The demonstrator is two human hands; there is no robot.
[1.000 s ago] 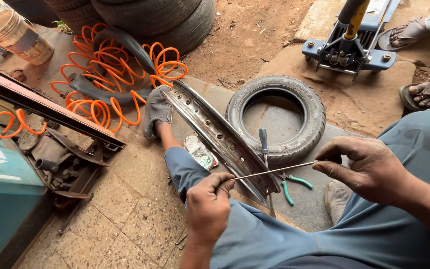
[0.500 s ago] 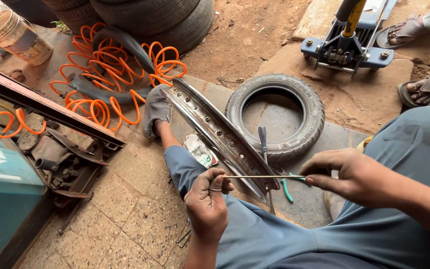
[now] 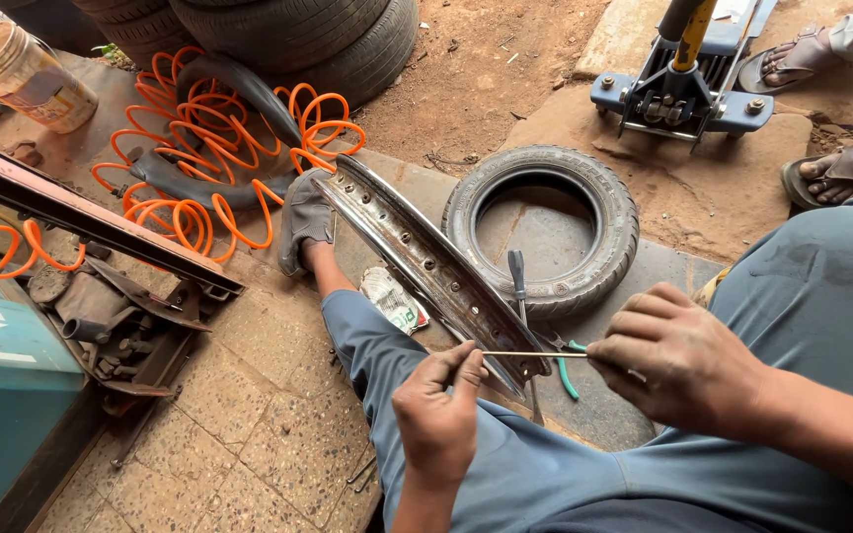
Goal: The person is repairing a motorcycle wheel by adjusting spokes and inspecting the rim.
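My left hand (image 3: pixel 439 413) pinches one end of a thin metal spoke (image 3: pixel 530 353), and my right hand (image 3: pixel 678 360) grips its other end. The spoke lies level across a chrome wheel rim (image 3: pixel 417 262) that stands on edge between my legs. The rim leans against my left leg and reaches up to my foot (image 3: pixel 305 219). A screwdriver (image 3: pixel 517 281) and green-handled pliers (image 3: pixel 567 373) lie on the ground just behind the rim.
A small tyre (image 3: pixel 545 229) lies flat beyond the rim. Orange coiled hose (image 3: pixel 209 158) and an inner tube sit at the upper left, stacked tyres (image 3: pixel 288 35) behind. A blue floor jack (image 3: pixel 678 89) and another person's sandalled feet (image 3: pixel 831 173) are at the upper right. Scrap parts (image 3: pixel 111 316) lie left.
My right hand has drawn in closer to the rim and lowered the spoke from a tilt to level. My left hand has shifted its pinch along the spoke's end.
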